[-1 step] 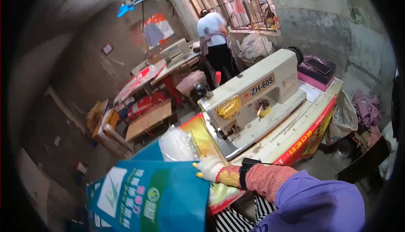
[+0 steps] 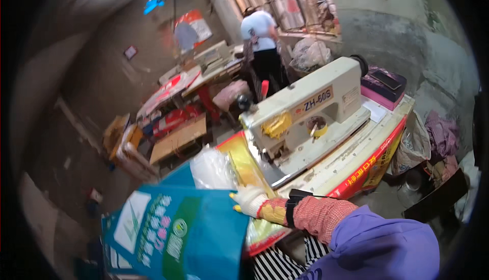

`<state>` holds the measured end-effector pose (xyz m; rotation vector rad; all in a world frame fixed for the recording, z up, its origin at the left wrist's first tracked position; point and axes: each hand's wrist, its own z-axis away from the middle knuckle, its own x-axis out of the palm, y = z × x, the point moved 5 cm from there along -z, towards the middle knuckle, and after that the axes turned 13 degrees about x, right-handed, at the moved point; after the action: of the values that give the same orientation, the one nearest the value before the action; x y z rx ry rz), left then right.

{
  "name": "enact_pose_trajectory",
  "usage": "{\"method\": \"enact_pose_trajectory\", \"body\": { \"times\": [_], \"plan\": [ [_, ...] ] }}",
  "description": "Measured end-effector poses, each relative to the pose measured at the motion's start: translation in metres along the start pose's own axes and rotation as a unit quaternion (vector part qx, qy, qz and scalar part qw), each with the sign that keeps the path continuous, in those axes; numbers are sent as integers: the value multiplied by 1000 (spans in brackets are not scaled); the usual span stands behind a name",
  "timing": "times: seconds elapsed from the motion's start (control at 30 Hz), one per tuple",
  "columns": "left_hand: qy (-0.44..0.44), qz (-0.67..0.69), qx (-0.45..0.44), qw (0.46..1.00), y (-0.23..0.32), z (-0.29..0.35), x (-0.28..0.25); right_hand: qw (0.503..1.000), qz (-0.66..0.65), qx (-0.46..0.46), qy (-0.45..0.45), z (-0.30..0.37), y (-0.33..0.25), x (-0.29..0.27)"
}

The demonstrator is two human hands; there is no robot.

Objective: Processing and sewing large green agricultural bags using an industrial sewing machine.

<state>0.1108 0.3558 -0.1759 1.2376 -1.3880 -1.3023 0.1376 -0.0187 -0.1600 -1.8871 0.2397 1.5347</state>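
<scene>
My right hand (image 2: 249,200), in a white glove with yellow fingertips, is at the upper right corner of a large teal printed bag (image 2: 214,231). Its fingers are closed on the bag's edge, though their undersides are hidden. The bag slants down to the left across the near end of the table. Just beyond my hand sits clear crumpled plastic (image 2: 211,168), on a yellow and red printed sheet (image 2: 239,157). Ahead to the right is a cream sewing machine (image 2: 305,112), with its needle end toward the bag. My left hand is out of view.
A dark and pink box (image 2: 384,86) with a phone on top stands at the table's far right end. A sack (image 2: 412,145) and cloths lie beyond it. A wooden board (image 2: 178,138) is at left. A person (image 2: 260,35) stands at another worktable.
My right hand and the teal bag have shifted slightly left and up in the picture. The hand stays at the bag's corner.
</scene>
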Motion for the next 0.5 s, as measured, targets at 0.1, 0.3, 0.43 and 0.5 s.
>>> {"method": "enact_pose_trajectory", "body": {
  "times": [0.1, 0.3, 0.43, 0.5],
  "plan": [
    [-66, -254, 84, 961, 34, -92, -33, 999, -24, 8, -40, -19, -14, 33],
    [32, -412, 277, 867, 84, -132, -122, 996, -85, 19, 16, -46, -86, 79],
    [183, -517, 246, 799, 73, -60, -215, 988, 61, -135, -51, 0, -220, 110],
    [259, -500, 206, 800, 37, -25, -246, 990, 2, -132, -51, 41, -261, 105]
  ]
}}
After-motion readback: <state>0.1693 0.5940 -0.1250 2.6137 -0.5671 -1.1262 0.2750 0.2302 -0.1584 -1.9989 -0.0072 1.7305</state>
